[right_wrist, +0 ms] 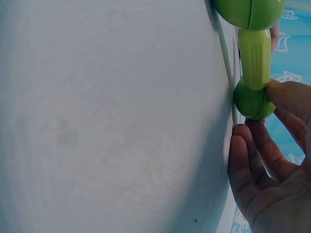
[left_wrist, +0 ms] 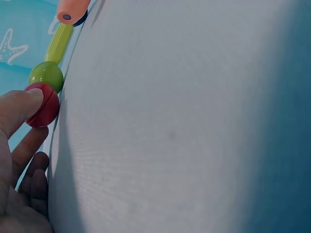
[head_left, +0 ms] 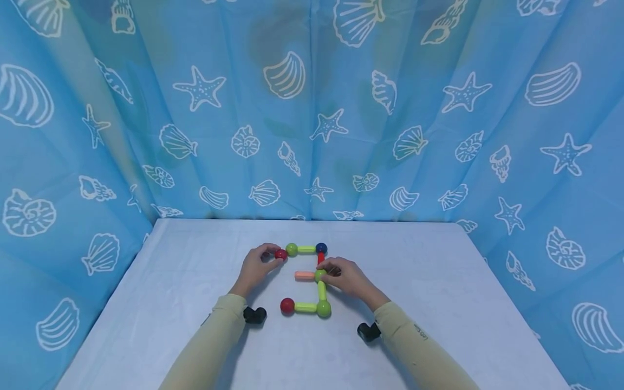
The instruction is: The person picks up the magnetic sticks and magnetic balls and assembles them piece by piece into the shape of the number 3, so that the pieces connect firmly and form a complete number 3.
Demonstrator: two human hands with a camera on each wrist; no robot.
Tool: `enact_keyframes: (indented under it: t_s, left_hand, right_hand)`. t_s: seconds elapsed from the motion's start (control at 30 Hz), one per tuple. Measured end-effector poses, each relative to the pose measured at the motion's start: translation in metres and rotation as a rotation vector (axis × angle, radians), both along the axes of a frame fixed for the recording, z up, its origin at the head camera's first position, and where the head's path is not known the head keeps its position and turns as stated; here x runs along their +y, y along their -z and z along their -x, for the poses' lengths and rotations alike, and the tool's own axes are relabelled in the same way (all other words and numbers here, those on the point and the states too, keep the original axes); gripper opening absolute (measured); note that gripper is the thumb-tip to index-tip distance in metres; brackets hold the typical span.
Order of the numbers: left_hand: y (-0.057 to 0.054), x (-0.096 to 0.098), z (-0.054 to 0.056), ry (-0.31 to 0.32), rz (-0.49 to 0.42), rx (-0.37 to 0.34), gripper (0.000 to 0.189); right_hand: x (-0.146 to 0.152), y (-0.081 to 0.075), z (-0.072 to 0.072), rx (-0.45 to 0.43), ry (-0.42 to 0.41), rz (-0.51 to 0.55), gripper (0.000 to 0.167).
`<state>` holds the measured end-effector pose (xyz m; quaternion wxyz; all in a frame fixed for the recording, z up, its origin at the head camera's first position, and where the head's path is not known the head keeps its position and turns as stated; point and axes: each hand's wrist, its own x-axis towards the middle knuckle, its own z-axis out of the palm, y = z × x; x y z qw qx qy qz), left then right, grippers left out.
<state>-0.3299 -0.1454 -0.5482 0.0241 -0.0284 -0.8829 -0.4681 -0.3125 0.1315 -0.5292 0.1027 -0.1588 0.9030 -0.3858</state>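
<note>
Balls and rods of a toy building set lie joined on the table. My left hand (head_left: 254, 269) pinches a red ball (head_left: 280, 254) beside the upper green ball (head_left: 291, 249); in the left wrist view the two balls appear to touch. From that green ball a yellow-green rod (head_left: 306, 249) runs to a dark blue ball (head_left: 321, 248), then a red rod (head_left: 320, 259) comes down. The fingers of my right hand (head_left: 350, 277) grip the middle green ball (head_left: 319, 275). A salmon rod (head_left: 304, 275) points left from it.
Below the middle ball, a yellow-green rod (head_left: 322, 291) leads to a lower green ball (head_left: 324, 309). Another yellow-green rod (head_left: 306, 307) joins it to a second red ball (head_left: 287, 306). A white-covered table (head_left: 439, 281) is bounded by a blue shell-patterned curtain (head_left: 341, 162).
</note>
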Motion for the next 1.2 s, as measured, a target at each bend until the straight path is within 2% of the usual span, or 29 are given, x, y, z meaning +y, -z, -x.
enact_keyframes:
  t_s: [0.23,0.67,0.97,1.2]
  left_hand:
    - [-0.003,0.0,-0.001,0.007,0.005,0.003,0.034]
    - [0.0,-0.004,-0.005,0.027,0.043,-0.018,0.033]
    - [0.0,-0.007,-0.015,0.066,0.045,-0.026,0.03]
    - [0.003,-0.011,-0.022,0.129,0.038,-0.026,0.03]
  right_hand:
    - [0.0,-0.001,0.002,-0.01,0.006,-0.001,0.023]
    - [-0.001,0.001,0.002,0.004,0.009,-0.008,0.023]
    - [-0.001,0.001,0.001,0.026,0.007,0.007,0.023]
    - [-0.001,0.002,0.001,0.02,0.017,-0.001,0.023]
